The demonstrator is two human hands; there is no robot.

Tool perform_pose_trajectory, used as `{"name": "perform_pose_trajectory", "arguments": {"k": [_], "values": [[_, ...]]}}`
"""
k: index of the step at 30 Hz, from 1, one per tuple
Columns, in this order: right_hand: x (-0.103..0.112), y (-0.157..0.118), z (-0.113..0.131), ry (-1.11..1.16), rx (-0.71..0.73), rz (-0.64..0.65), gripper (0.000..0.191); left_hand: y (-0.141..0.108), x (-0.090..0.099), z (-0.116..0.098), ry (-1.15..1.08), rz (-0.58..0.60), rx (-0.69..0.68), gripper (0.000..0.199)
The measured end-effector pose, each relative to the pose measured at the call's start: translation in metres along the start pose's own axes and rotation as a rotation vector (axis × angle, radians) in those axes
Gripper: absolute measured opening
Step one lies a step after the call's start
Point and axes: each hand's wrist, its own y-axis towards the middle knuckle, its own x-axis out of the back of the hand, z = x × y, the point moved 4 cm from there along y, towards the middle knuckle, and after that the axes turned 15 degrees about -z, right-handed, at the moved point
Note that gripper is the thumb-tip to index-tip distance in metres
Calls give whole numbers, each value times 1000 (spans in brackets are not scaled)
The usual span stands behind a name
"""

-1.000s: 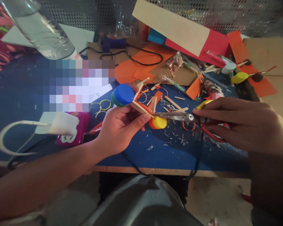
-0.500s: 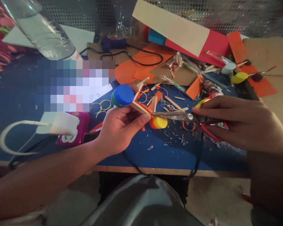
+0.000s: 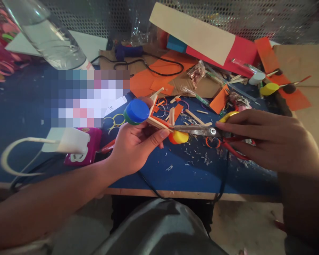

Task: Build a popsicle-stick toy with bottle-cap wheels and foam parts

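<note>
Near the centre of the head view, my left hand (image 3: 135,145) pinches a small craft model (image 3: 159,122) made of wooden sticks and orange card. A blue bottle cap (image 3: 138,110) sits at the model's left, and a yellow cap (image 3: 180,136) shows under its right end. My right hand (image 3: 271,138) has its fingers round the red and yellow handles of a pair of scissors (image 3: 196,130). The scissor blades point left and their tips meet the model's right corner, close to my left thumb. Whether the tips grip the card is too small to tell.
A water bottle (image 3: 55,42) leans at the back left, above a pink power socket (image 3: 95,143) with a white plug. A purple glue gun (image 3: 129,51) with a black cord lies behind. Sticks, paper scraps and orange card (image 3: 159,67) litter the blue table (image 3: 159,173).
The scissor blades look slightly closer together at the model's corner. Both hands keep nearly the same places, and the blue cap appears a little lower in the view.
</note>
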Motion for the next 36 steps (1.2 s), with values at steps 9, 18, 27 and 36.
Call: {"name": "perform_pose_trajectory", "arguments": {"k": [9, 18, 27, 36], "values": [[2, 2, 5, -31, 51, 25, 42, 0, -2, 1, -33, 7, -9, 26], [1, 5, 5, 65, -2, -9, 41, 0, -2, 0, -38, 18, -37, 23], [0, 2, 6, 15, 21, 10, 45, -1, -1, 2, -12, 7, -57, 13], [-4, -1, 2, 41, 7, 44, 41, -1, -1, 3, 18, 12, -63, 19]]}}
